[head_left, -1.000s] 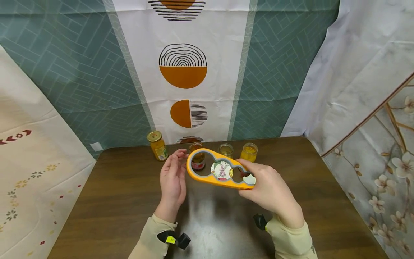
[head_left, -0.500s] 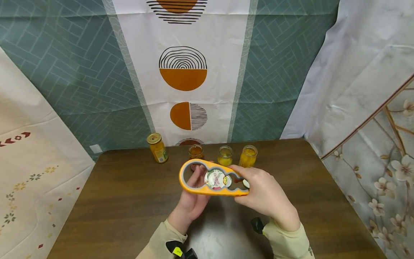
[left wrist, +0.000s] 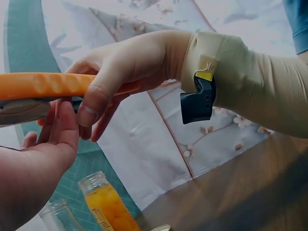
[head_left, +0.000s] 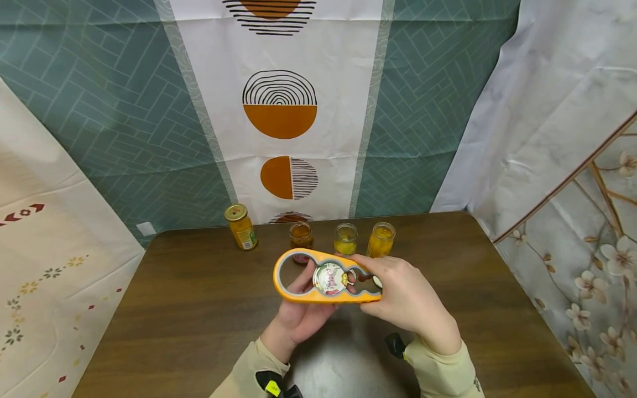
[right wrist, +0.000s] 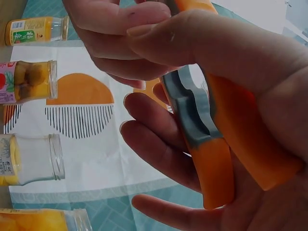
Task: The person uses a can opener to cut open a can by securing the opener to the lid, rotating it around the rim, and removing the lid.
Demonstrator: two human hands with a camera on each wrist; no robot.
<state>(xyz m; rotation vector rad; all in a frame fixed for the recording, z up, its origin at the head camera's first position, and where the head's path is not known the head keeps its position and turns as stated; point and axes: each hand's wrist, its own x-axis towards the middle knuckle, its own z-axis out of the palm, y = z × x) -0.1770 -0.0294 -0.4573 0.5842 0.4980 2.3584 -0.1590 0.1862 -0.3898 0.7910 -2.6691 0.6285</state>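
Observation:
My right hand (head_left: 408,296) grips the narrow end of an orange jar opener (head_left: 301,297) with grey-lined rings, held above the table. A printed jar lid (head_left: 328,278) sits within its middle ring. Underneath, my left hand (head_left: 303,321) has its thumb at the lid's left edge, seen through the big ring, and fingertips at the right edge. In the left wrist view, the left fingers (left wrist: 67,120) reach up to the opener's underside. The right wrist view shows the opener's two orange arms (right wrist: 214,168) inside the right palm; its lid is mostly hidden there.
Along the table's back stand a lidded yellow jar (head_left: 243,228) and three uncapped jars: a brown one (head_left: 301,236), a part-filled one (head_left: 345,240) and a yellow one (head_left: 381,240). Another lid (head_left: 377,282) lies partly hidden behind the opener. Patterned cloth hangs behind the brown table (head_left: 199,309).
My left hand has moved right from beside the opener to beneath it, bringing thumb and fingers to the lid. The opener has shifted slightly left and down, with the right hand still gripping it.

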